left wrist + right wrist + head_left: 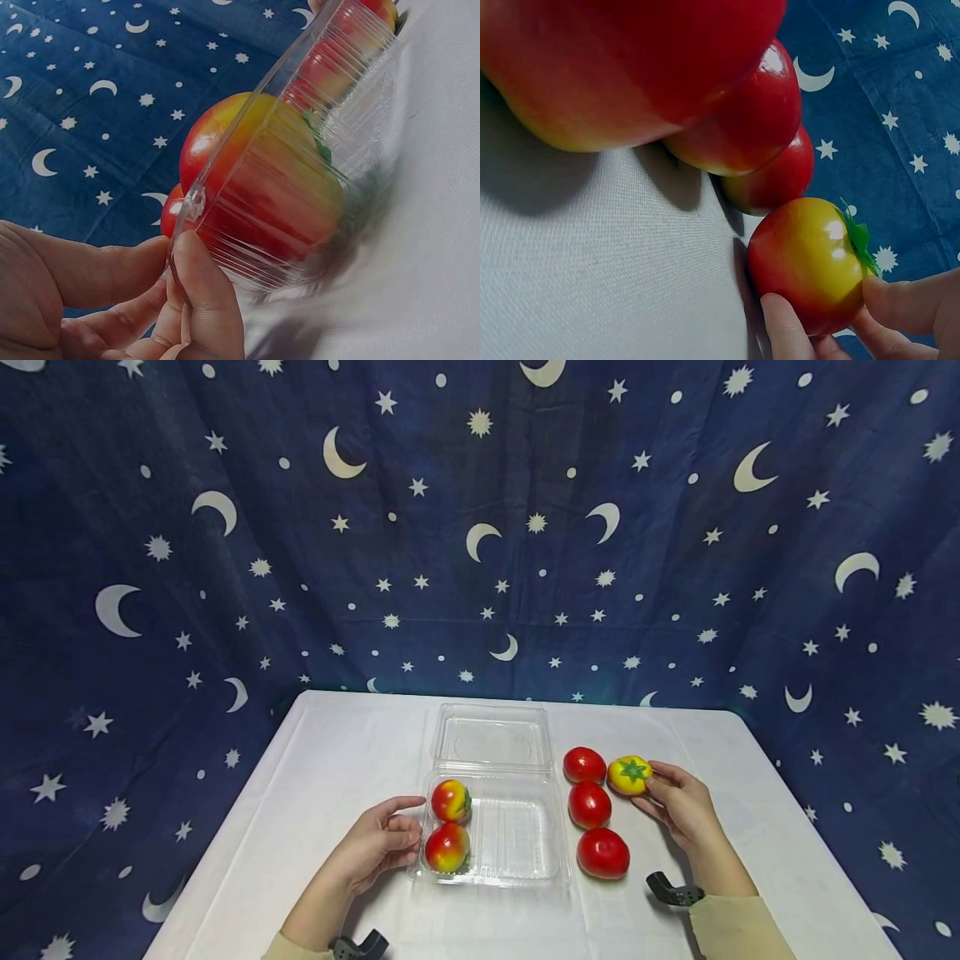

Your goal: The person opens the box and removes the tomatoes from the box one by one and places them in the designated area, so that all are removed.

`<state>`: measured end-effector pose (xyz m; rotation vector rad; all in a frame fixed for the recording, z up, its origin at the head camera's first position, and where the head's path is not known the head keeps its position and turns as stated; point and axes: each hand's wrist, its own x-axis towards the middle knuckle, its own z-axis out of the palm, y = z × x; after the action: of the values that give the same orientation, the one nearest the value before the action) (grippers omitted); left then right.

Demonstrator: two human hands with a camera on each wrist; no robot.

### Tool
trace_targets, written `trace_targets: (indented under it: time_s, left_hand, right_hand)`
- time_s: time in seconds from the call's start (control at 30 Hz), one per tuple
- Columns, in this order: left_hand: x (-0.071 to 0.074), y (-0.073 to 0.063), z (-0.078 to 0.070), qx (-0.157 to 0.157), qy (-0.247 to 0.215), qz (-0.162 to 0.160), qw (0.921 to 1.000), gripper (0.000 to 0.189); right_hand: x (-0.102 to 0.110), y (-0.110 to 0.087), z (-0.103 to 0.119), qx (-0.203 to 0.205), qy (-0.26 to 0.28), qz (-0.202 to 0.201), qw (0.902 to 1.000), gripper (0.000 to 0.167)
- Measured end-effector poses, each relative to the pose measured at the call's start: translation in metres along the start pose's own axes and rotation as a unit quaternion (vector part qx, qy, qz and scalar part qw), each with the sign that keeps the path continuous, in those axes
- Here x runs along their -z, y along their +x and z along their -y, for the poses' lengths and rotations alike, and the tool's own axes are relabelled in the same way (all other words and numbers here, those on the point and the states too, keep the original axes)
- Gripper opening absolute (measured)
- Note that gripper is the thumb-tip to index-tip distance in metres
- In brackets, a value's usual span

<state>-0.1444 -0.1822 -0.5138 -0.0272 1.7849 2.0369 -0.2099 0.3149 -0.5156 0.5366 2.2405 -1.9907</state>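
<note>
The yellow fruit (pixel 626 772) is pinched between thumb and fingers of the right hand (pixel 681 803), to the right of the plastic box (pixel 517 835), and between fruit and box a row of three red fruits (pixel 589 805) is placed. The box is pinched at its left edge by the left hand (pixel 382 843), and no clear long axis is seen in the roundish yellow fruit.

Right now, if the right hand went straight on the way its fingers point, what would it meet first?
The right hand grips the yellow-topped fruit, which would probably lead and meet the farthest red fruit first; the gap looks small, though depth is unclear.
</note>
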Motion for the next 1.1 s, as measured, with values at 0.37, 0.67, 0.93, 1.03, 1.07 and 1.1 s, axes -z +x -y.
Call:
trace_targets:
  time_s: [0.37,0.67,0.93,1.03,1.07,1.1]
  left_hand:
    - [-0.001,0.000,-0.002,-0.003,0.004,-0.006,1.0000,0.068]
    - [-0.001,-0.001,-0.002,0.000,-0.003,-0.007,1.0000,0.065]
    - [-0.001,-0.001,-0.002,0.000,-0.004,-0.005,1.0000,0.066]
    - [-0.001,0.000,-0.002,0.001,-0.004,-0.004,1.0000,0.066]
    - [-0.001,0.000,-0.002,0.001,-0.005,-0.004,1.0000,0.065]
    - [-0.001,0.000,-0.001,0.000,-0.004,-0.004,1.0000,0.065]
  right_hand:
    - [-0.003,0.002,0.004,-0.007,-0.017,-0.003,0.9998,0.060]
    - [0.002,0.000,0.006,-0.017,-0.016,0.002,0.9997,0.060]
    - [0.008,0.000,0.004,-0.016,0.000,-0.002,0.9999,0.062]
    - [0.009,0.000,0.004,-0.019,0.004,-0.005,0.9998,0.062]
    - [0.009,0.000,0.004,-0.019,0.005,-0.005,0.9998,0.063]
    - [0.009,0.000,0.004,-0.019,0.006,-0.005,0.9998,0.064]
